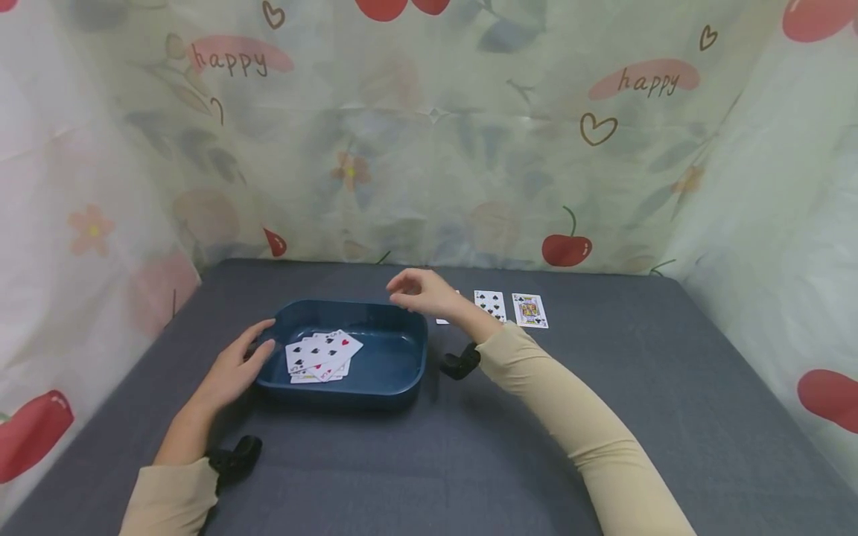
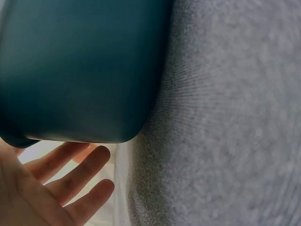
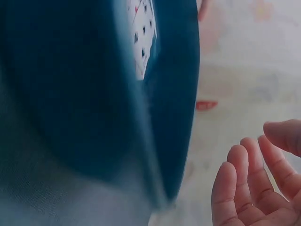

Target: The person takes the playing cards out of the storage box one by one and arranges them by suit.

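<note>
A dark blue tray (image 1: 385,365) with raised walls stands on the table. Several overlapping playing cards (image 1: 315,353) lie face up on the left part of its floor, black spades and red hearts showing. My left hand (image 1: 231,370) rests at the tray's left end, thumb and forefinger at the rim; in the left wrist view its other fingers (image 2: 77,181) spread outside the wall. Over the tray's far right corner is my right hand (image 1: 422,292), fingers loosely bent, nothing between them. Right of the tray lie a spade card (image 1: 490,304) and a king (image 1: 530,310), with another card mostly hidden behind my right wrist.
A dark grey cloth covers the table (image 1: 429,461). Patterned curtains (image 1: 429,164) with cherries and flowers hang behind it and along both sides. Each wrist carries a black camera mount, such as the one (image 1: 461,362) beside the tray's right end.
</note>
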Available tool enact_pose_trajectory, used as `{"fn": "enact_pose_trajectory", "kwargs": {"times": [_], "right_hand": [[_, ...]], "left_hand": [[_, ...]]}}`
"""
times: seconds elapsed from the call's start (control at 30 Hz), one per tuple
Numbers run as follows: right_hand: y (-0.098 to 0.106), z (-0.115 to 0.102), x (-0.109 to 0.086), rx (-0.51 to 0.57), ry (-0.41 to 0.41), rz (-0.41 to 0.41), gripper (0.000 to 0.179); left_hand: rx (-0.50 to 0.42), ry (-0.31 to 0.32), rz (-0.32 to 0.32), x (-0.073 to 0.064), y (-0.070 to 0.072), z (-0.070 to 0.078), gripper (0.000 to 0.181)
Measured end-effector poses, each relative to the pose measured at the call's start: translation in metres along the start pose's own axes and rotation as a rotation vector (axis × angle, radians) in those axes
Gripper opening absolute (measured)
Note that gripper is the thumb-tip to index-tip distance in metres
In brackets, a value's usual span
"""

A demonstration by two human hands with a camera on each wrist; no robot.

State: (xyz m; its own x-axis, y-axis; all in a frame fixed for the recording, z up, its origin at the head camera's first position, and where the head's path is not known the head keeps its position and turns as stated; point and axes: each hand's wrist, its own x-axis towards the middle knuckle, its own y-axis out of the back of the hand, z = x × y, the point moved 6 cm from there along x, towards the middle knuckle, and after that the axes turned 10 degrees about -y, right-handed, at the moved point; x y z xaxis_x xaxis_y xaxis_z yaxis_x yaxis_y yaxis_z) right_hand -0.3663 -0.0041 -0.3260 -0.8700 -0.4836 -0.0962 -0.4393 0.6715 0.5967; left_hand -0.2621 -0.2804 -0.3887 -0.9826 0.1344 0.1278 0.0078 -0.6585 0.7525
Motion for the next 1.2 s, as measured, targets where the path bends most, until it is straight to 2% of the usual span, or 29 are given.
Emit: {"fn": "enact_pose_trajectory", "kwargs": {"times": [0.2,0.4,0.8,1.03,1.2], "right_hand": [[-0.03,-0.029,0.014,-0.092,0.086,-0.104,0.03],[-0.059,-0.042,0.031,-0.152,0.118,-0.194,0.032],[-0.105,-0.035,0.054,-0.164,0.02,-0.317,0.036],[-0.118,-0.028,0.059,-0.161,-0.028,-0.348,0.039],[-0.121,-0.027,0.06,-0.158,-0.029,-0.343,0.042]], "left_hand": [[-0.001,0.011,0.006,-0.001,0.001,-0.001,0.061],[-0.006,0.022,-0.001,0.0,0.0,-0.003,0.061],[-0.012,0.017,-0.009,0.003,0.001,-0.005,0.061],[-0.027,0.014,-0.015,0.003,0.0,-0.006,0.062],[-0.031,0.018,-0.015,0.003,0.0,-0.006,0.062]]}}
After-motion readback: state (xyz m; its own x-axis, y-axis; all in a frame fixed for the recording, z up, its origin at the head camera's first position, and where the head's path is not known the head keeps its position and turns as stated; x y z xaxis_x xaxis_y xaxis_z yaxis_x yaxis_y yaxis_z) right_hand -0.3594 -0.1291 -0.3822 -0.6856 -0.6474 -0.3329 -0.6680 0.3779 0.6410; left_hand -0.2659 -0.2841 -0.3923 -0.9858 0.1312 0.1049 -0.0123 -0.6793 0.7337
